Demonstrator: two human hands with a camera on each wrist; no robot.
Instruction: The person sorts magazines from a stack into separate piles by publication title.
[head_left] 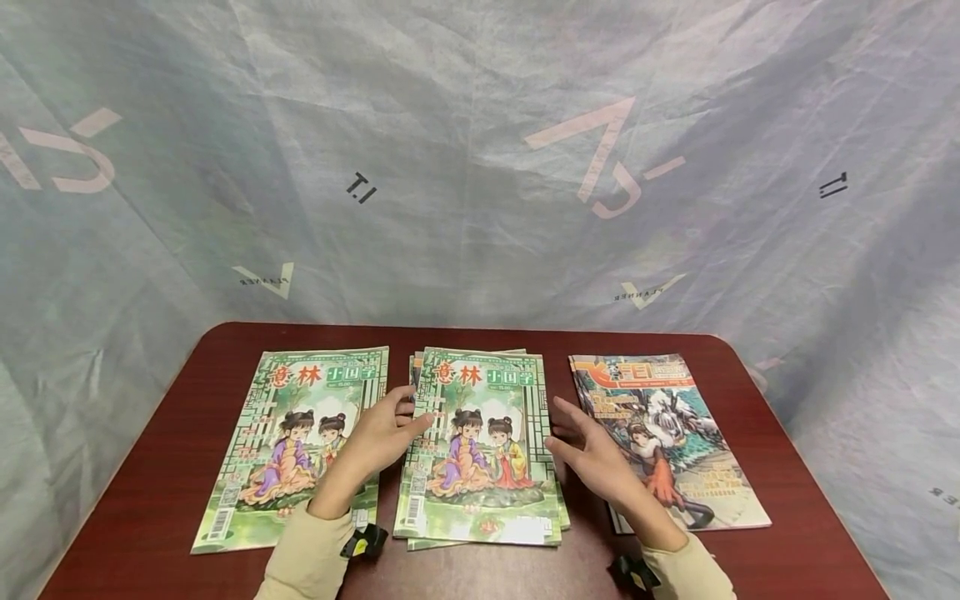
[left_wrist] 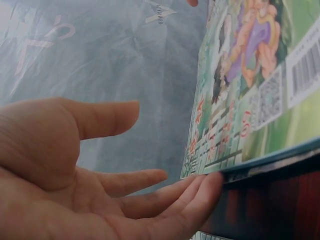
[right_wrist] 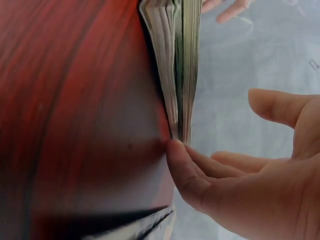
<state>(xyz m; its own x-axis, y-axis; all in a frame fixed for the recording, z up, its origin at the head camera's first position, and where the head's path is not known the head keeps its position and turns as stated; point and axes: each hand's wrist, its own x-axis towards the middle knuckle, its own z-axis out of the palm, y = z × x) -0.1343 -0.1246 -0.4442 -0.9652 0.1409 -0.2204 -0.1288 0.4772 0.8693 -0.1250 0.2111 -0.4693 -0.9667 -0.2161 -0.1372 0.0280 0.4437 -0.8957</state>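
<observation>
A stack of magazines (head_left: 483,458) lies in the middle of the table, with a green cover showing two cartoon children on top and other magazines poking out beneath. At its left edge is my left hand (head_left: 384,435), thumb raised apart and fingers extended; in the left wrist view the fingertips (left_wrist: 212,182) meet the stack's lower edge. My right hand (head_left: 598,460) stands at the opposite edge with its thumb apart. In the right wrist view its fingertips (right_wrist: 176,149) are at the bottom corner of the page edges (right_wrist: 187,75). Neither hand grips anything.
Another green magazine (head_left: 258,417) of the same cover lies to the left, partly under my left forearm. To the right, a magazine with a fantasy-figure cover (head_left: 671,433) lies partly behind my right wrist. A grey printed cloth (head_left: 465,208) hangs behind the dark red table (head_left: 795,508).
</observation>
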